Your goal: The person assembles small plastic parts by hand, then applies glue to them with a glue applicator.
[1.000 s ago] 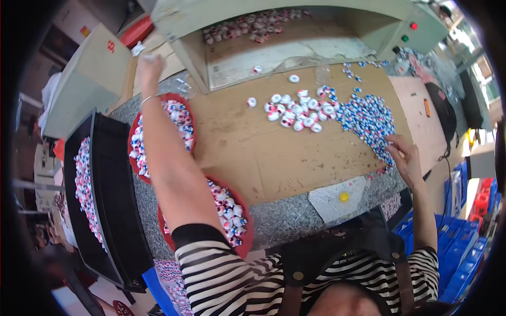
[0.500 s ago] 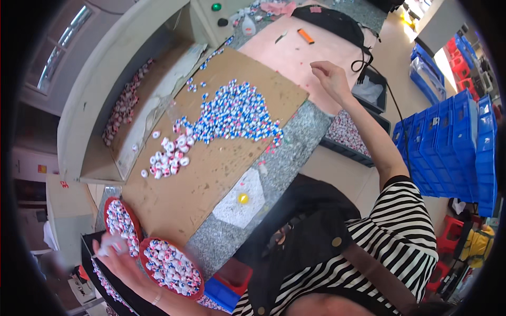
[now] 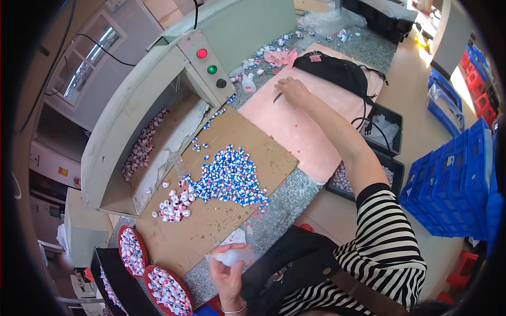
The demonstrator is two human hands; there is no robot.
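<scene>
My left hand [image 3: 226, 279] is closed around a translucent white plastic piece [image 3: 233, 257], held over the near table edge. Its exact kind is not clear. Behind it, part of a white paper sheet [image 3: 235, 237] shows. At the far side, my right hand [image 3: 295, 92] reaches down to a pink sheet [image 3: 311, 131] with its fingers curled. A small dark slim tool [image 3: 277, 97] lies just beside those fingers. Whatever they grip is hidden under the hand. A small white bottle [image 3: 248, 83] stands left of the sheet.
Small blue-and-white pieces [image 3: 226, 176] are heaped on a cardboard sheet [image 3: 211, 231], beside larger white-and-pink pieces [image 3: 176, 206]. Left stands an open-fronted machine [image 3: 108, 158]. Filled red trays [image 3: 153, 271] sit near left. Right are a black bag [image 3: 337, 71] and stacked blue crates [image 3: 448, 184].
My left hand has come from above the red trays to the near table edge with the translucent piece. My right hand has moved onto the pink sheet, where the orange object no longer shows.
</scene>
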